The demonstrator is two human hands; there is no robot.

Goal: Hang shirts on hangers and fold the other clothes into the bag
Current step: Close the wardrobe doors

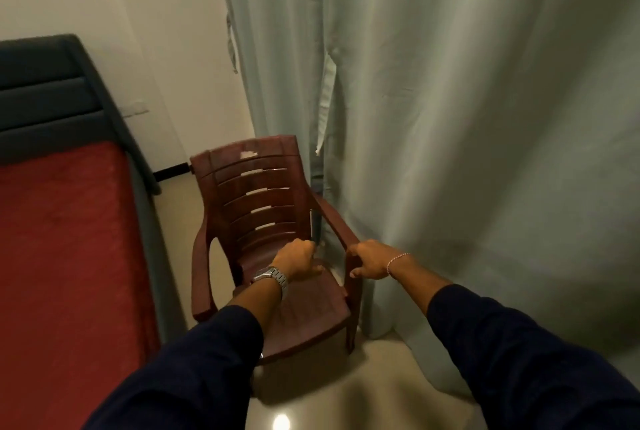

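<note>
At centre frame, the left hand [297, 259] curls over the chair [273, 221] seat and the right hand [369, 259] grips its armrest. No clothes, hangers or bag show; probably repositioning the chair first. Curtain [450, 117] behind.

The left hand [298, 260] is covering part of the chair [263, 207] seat, its fingertips curling out of sight. The curtain [450, 117] is hiding the wall behind and running off the top and right edges. The bed [62, 239] is being cut off at the left edge.
</note>
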